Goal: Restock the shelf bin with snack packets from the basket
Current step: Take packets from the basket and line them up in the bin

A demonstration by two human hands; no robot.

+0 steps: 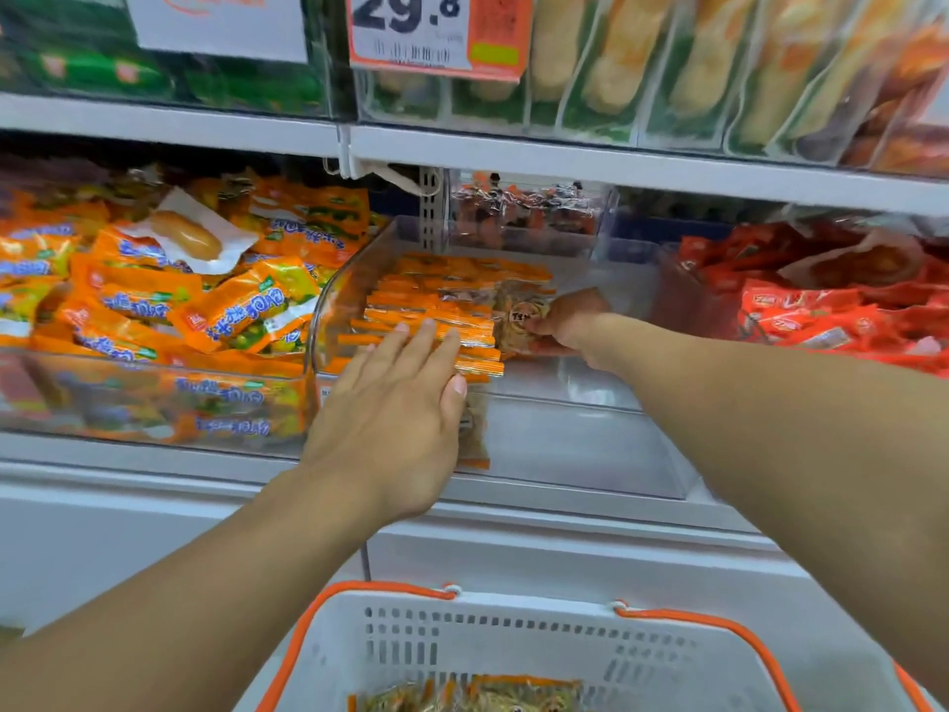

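Observation:
A clear plastic shelf bin point(560, 382) in the middle holds a stack of orange-edged snack packets point(436, 300) on its left side. My left hand point(395, 403) lies flat with straight fingers against the front of that stack. My right hand point(570, 321) reaches into the bin and grips a brownish snack packet point(518, 321) at the right end of the stack. Below, a white basket point(513, 644) with orange handles holds more of the same packets point(477, 696), seen at the bottom edge.
To the left is a bin of orange and green packets point(154, 300); to the right a bin of red packets point(821, 305). A smaller clear bin point(529, 213) stands behind. The upper shelf point(616, 167) carries a price tag point(436, 28) and bagged goods.

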